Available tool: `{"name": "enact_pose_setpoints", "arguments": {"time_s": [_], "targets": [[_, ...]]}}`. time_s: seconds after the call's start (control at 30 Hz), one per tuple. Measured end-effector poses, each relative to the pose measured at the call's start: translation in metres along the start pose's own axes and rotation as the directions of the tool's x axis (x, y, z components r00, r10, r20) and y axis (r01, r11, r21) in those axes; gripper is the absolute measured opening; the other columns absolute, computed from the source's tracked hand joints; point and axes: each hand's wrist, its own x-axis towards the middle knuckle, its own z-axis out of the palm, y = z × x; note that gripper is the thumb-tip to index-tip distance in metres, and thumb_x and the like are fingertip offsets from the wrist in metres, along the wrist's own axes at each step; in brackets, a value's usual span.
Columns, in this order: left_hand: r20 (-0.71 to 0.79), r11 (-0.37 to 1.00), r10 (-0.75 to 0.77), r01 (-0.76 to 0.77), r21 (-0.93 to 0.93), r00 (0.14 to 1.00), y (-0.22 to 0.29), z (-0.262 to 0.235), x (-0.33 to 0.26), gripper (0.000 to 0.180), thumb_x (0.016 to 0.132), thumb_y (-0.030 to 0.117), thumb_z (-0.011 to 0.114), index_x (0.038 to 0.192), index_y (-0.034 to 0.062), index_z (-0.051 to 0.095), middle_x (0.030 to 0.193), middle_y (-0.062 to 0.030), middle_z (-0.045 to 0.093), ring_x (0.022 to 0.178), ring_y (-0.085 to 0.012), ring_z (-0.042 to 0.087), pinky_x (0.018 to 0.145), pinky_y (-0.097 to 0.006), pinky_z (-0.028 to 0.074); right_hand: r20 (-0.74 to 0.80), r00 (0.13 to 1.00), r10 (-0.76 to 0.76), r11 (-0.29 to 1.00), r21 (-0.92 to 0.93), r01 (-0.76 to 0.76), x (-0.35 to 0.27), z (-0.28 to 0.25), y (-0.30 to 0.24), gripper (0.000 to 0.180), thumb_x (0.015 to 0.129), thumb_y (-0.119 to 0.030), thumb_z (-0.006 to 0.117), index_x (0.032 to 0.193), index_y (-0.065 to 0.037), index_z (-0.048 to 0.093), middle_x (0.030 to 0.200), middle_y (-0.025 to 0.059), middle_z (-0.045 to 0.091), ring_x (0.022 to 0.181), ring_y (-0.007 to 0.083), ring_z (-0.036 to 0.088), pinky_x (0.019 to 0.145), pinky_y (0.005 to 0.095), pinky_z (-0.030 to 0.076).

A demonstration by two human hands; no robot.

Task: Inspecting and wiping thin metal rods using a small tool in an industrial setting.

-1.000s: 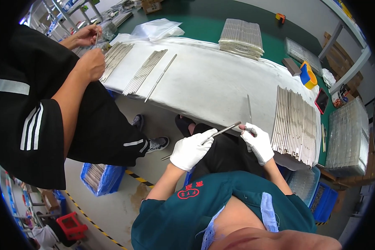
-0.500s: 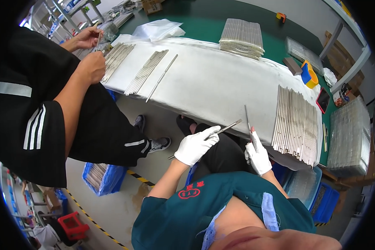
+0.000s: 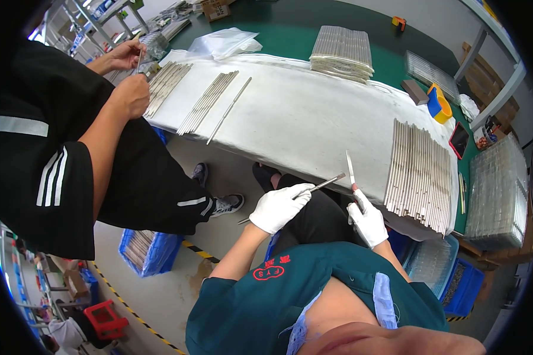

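My left hand [image 3: 278,209], in a white glove, is closed around a slim metal rod [image 3: 327,181]. The rod slants up to the right past the table's front edge, and its lower end shows below my wrist. My right hand [image 3: 368,222], also gloved with a bare index fingertip, grips a thin flat metal blade [image 3: 350,167] that points up; whether it is a knife or a file I cannot tell. Blade and rod tip are close but apart. To the right, a row of metal rods [image 3: 417,177] lies on the white cloth [image 3: 302,124].
At the left a co-worker's hands [image 3: 130,94] hold a thin rod above more rods [image 3: 207,102]. Stacked clear plastic trays [image 3: 341,53], a dark block [image 3: 415,92], a yellow-and-blue tape dispenser [image 3: 439,105] and a phone [image 3: 458,141] sit farther back. Blue bins [image 3: 461,290] stand below.
The blade in my right hand has turned from edge-on to show its bright flat side, its tip slightly farther left. My left hand and the rod have barely moved.
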Motion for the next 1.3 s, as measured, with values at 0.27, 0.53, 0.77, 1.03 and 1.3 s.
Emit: {"name": "enact_pose_setpoints", "arguments": {"time_s": [0.27,0.53,0.77,1.03,1.3], "targets": [[0.108,0.913,-0.262,0.283,-0.294,0.959,-0.001,0.006,0.008,0.028,0.086,0.029,0.055,0.107,0.0105,0.061,0.092,-0.0064,0.066,0.081,-0.0221,0.064,0.070,-0.029,0.050,-0.033,0.999,0.015,1.000,-0.024,-0.016,0.001,-0.007,-0.008,0.047,0.086,-0.025,0.051,0.132,-0.019,0.044,0.059,0.0082,0.059,0.054,0.0144,0.060,0.058,0.0277,0.047],[0.164,0.826,-0.398,0.431,-0.364,0.902,-0.010,0.005,0.024,0.016,0.087,0.022,0.052,0.091,0.0081,0.061,0.067,-0.0071,0.061,0.064,-0.0173,0.062,0.061,-0.029,0.047,-0.007,0.890,-0.455,0.708,-0.609,0.357,-0.005,-0.010,0.004,0.037,0.082,-0.018,0.051,0.118,-0.012,0.052,0.065,0.0096,0.061,0.046,0.0286,0.057,0.047,0.0392,0.048],[0.197,0.897,-0.347,0.386,-0.216,0.917,-0.014,0.019,0.027,0.025,0.088,0.029,0.053,0.101,0.0093,0.061,0.070,-0.0072,0.063,0.060,-0.0198,0.061,0.059,-0.030,0.047,0.004,0.937,-0.350,0.713,-0.648,0.269,-0.013,-0.020,0.010,0.034,0.082,-0.019,0.053,0.116,-0.014,0.053,0.073,0.0071,0.065,0.045,0.0270,0.056,0.047,0.0370,0.048],[0.079,0.951,-0.270,0.278,-0.131,0.960,-0.019,0.027,0.016,0.025,0.087,0.031,0.054,0.105,0.0165,0.063,0.084,-0.0090,0.065,0.070,-0.0278,0.062,0.063,-0.034,0.049,0.051,0.817,-0.574,0.619,-0.626,0.474,-0.021,-0.021,0.006,0.044,0.082,-0.017,0.058,0.125,-0.013,0.050,0.069,0.0063,0.062,0.044,0.0228,0.054,0.042,0.0339,0.043],[-0.035,0.996,-0.055,0.057,0.072,0.998,-0.026,0.028,0.017,0.024,0.084,0.029,0.056,0.105,0.0203,0.063,0.078,-0.0080,0.064,0.067,-0.0262,0.061,0.059,-0.033,0.049,0.121,0.874,-0.470,0.563,-0.722,0.403,-0.007,-0.012,-0.011,0.039,0.086,-0.024,0.049,0.124,-0.028,0.048,0.048,0.0050,0.052,0.036,0.0230,0.050,0.035,0.0361,0.039]]}}
